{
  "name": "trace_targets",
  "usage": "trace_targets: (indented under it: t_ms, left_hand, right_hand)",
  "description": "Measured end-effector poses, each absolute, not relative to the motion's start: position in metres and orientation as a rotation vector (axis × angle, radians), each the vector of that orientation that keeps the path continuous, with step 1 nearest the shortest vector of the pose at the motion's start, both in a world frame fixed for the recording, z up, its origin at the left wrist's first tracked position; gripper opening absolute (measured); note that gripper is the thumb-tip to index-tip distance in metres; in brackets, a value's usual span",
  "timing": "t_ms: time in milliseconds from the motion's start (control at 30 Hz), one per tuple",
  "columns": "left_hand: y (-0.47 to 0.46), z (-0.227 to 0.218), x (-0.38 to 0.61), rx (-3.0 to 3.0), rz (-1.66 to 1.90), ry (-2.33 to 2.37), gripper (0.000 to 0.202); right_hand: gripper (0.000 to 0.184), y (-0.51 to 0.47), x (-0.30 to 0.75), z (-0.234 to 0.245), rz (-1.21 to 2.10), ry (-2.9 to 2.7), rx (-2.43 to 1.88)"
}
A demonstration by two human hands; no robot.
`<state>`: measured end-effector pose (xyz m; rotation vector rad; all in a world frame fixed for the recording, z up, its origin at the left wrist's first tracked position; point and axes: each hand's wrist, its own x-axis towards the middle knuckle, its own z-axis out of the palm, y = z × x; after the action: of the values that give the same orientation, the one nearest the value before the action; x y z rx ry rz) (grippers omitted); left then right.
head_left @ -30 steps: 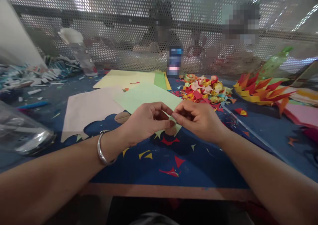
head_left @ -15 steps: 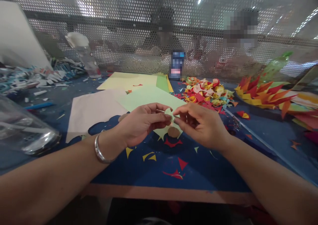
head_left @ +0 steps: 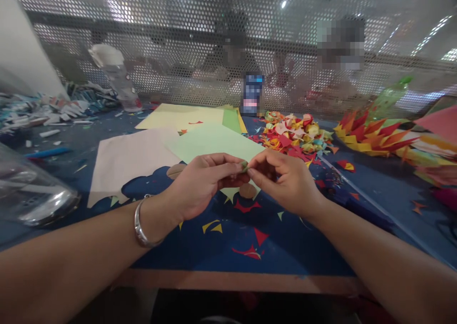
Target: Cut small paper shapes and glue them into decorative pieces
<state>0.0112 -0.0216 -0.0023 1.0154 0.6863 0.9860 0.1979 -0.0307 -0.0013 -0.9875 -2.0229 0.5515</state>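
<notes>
Between my fingertips sits a small piece of green paper [head_left: 244,166], mostly hidden by them. My left hand [head_left: 203,183] is closed, thumb and fingers pinching its left side. On the other side, my right hand [head_left: 283,178] pinches it with thumb and forefinger. Right behind my hands lies a pale green sheet [head_left: 216,140] with a cut lower edge. A round brown disc [head_left: 247,190] rests just below my fingertips, and another brown disc [head_left: 174,171] shows partly behind my left hand. Red scraps [head_left: 247,206] lie in front of the sheet.
A pinkish-white sheet [head_left: 132,157] with scalloped cutouts lies left, a yellow sheet [head_left: 182,116] behind. Folded paper pieces [head_left: 293,133] are heaped right, near spiky orange-red paper work [head_left: 371,133]. A clear container [head_left: 32,190] stands left, a phone [head_left: 252,95] at the back.
The pale green piece has turned or folded, now looking smaller and darker between my fingertips. My hands have stayed close together. A pink sheet and a hand have appeared at far right.
</notes>
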Motion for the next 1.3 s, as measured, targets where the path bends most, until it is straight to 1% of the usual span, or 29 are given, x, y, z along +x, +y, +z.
trace_targets:
  t_ms: [167, 400, 600, 933, 1300]
  left_hand:
    - [-0.0245, -0.0029, 0.0123, 1.124, 1.000, 0.722, 0.012]
    - [-0.0238, -0.0021, 0.0151, 1.193, 1.018, 0.826, 0.019]
    - [-0.0243, -0.0016, 0.0156, 1.202, 1.020, 0.868, 0.022]
    - [-0.0229, -0.0017, 0.0142, 1.280, 1.007, 0.907, 0.016]
    - [-0.0205, -0.0038, 0.0106, 1.580, 0.981, 0.995, 0.016]
  right_hand:
    - [0.010, -0.0303, 0.1969, -0.0005, 0.668, -1.927, -1.013]
    - [0.007, -0.0302, 0.1958, -0.0014, 0.747, -1.886, -1.028]
    - [0.008, -0.0309, 0.1948, -0.0004, 0.721, -1.876, -1.029]
    - [0.012, -0.0308, 0.1955, 0.0000, 0.689, -1.914, -1.077]
    - [0.012, -0.0305, 0.1969, -0.0014, 0.596, -1.939, -1.072]
